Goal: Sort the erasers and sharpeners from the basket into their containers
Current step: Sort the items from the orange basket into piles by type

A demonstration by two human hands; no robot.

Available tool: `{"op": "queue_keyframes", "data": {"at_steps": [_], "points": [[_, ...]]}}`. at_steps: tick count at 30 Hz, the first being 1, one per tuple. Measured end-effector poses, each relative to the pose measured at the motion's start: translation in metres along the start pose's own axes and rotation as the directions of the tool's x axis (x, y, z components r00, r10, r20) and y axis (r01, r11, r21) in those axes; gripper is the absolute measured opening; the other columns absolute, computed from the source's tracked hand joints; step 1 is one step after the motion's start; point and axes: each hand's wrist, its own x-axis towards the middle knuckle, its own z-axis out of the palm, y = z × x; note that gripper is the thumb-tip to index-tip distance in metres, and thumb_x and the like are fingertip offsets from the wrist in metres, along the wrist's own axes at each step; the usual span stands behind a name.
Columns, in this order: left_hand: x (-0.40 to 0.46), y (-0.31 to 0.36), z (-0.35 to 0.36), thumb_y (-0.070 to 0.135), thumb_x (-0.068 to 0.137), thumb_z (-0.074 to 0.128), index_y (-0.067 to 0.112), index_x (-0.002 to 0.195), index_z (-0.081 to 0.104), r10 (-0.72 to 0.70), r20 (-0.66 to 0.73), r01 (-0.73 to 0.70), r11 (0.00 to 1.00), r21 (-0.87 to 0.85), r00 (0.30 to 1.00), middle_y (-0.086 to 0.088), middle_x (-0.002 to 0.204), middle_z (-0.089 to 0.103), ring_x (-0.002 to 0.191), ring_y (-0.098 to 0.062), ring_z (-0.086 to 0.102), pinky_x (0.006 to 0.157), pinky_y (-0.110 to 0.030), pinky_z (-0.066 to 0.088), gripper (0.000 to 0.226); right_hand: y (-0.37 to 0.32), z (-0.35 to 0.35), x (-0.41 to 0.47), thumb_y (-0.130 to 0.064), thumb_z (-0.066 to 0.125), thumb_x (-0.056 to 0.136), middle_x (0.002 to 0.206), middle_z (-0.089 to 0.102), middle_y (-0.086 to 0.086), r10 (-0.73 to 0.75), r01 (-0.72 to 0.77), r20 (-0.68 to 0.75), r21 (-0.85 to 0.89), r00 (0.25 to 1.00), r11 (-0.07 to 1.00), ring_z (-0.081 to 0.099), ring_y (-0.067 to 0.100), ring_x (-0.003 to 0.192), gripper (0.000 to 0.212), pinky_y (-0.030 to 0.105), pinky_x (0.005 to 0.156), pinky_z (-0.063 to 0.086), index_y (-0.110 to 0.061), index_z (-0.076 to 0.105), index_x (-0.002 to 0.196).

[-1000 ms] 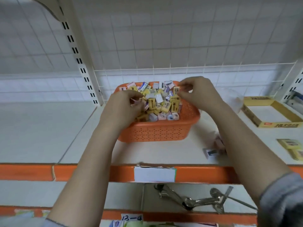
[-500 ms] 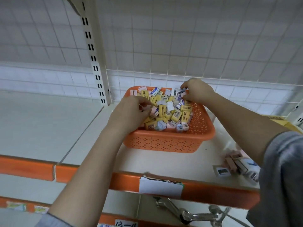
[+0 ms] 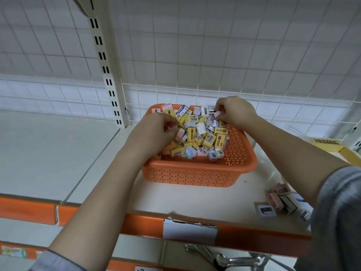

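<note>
Both hands in the orange basket (image 3: pixel 197 176) on the shelf. Left hand (image 3: pixel 151 132) pinches a pink piece at the pile's near-left; right hand (image 3: pixel 235 111) pinches a pale one at the far rim. Yellow container (image 3: pixel 330 143) lies rightward, nearer my right grip.

Yellow erasers (image 3: pixel 214 139) — and yellow box (image 3: pixel 325 142) — read "2B".

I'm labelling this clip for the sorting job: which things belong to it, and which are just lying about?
Job: basket, yellow erasers, sharpeners, yellow box, loose sharpeners, left hand, right hand.

Lying about: paper tag, metal clamps.
</note>
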Motion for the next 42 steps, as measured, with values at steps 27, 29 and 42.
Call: {"op": "queue_keyframes", "data": {"at_steps": [27, 29, 42], "points": [[0.139, 0.061, 0.081, 0.026, 0.085, 0.067, 0.018, 0.117, 0.064, 0.266, 0.195, -0.312, 0.911, 0.268, 0.944, 0.001, 0.120, 0.062, 0.105, -0.018, 0.058, 0.080, -0.030, 0.047, 0.033, 0.011, -0.028, -0.154, -0.015, 0.077, 0.075, 0.073, 0.072, 0.002, 0.622, -0.104, -0.173, 0.918, 0.764, 0.383, 0.065, 0.003, 0.067, 0.019, 0.006, 0.059, 0.043, -0.002, 0.067, 0.084], [0.139, 0.061, 0.084, 0.023, 0.085, 0.067, 0.019, 0.115, 0.065, 0.295, 0.182, -0.337, 0.900, 0.278, 0.938, 0.000, 0.119, 0.061, 0.106, -0.019, 0.057, 0.078, -0.029, 0.044, 0.030, 0.011, -0.028, -0.154, -0.014, 0.077, 0.076, 0.072, 0.072, 0.002, 0.623, -0.099, -0.168, 0.924, 0.764, 0.371, 0.065, 0.001, 0.066, 0.019, 0.005, 0.058, 0.041, 0.000, 0.067, 0.084], [0.134, 0.061, 0.081, 0.014, 0.086, 0.063, 0.016, 0.108, 0.068, 0.295, 0.139, -0.322, 0.913, 0.250, 0.945, -0.001, 0.110, 0.064, 0.096, -0.018, 0.059, 0.072, -0.027, 0.045, 0.022, 0.008, -0.026, -0.156, -0.019, 0.080, 0.072, 0.076, 0.072, 0.004, 0.645, -0.131, -0.141, 0.926, 0.751, 0.355, 0.062, 0.001, 0.065, 0.020, 0.005, 0.054, 0.039, -0.008, 0.067, 0.083]]}}
